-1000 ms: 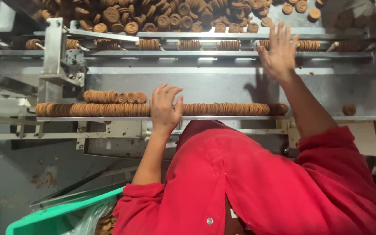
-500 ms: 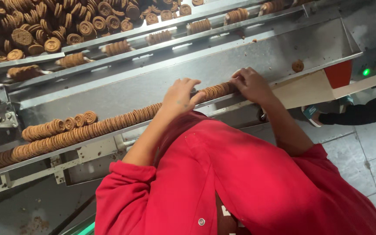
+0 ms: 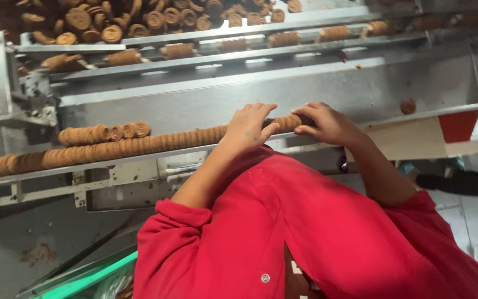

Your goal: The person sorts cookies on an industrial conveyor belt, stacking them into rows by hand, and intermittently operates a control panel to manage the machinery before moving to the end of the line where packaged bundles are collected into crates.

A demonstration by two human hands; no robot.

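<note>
Where the two hands meet on the lower metal channel (image 3: 139,166), a short stack of brown biscuits (image 3: 286,122) stands on edge between them, its ends covered by the fingers. Left hand (image 3: 248,126) has its fingers curled over the stack's left end, grasping it; right hand (image 3: 327,123) pinches the right end, thumb below, fingers on top. How many biscuits sit in the grip is hard to make out. The long biscuit row (image 3: 112,148) runs left from the left hand, touching it, to the picture's left edge, with a shorter second row (image 3: 102,133) lying just behind it. One loose biscuit (image 3: 408,106) lies well apart to the right. Red sleeves (image 3: 316,232) hide the channel's near edge below the hands. Upper conveyor biscuits (image 3: 95,25) are cut off at the top. A green crate (image 3: 92,277) shows only partly.

Compared with half a second ago: the view sits more level, hands closer together on the same row.
</note>
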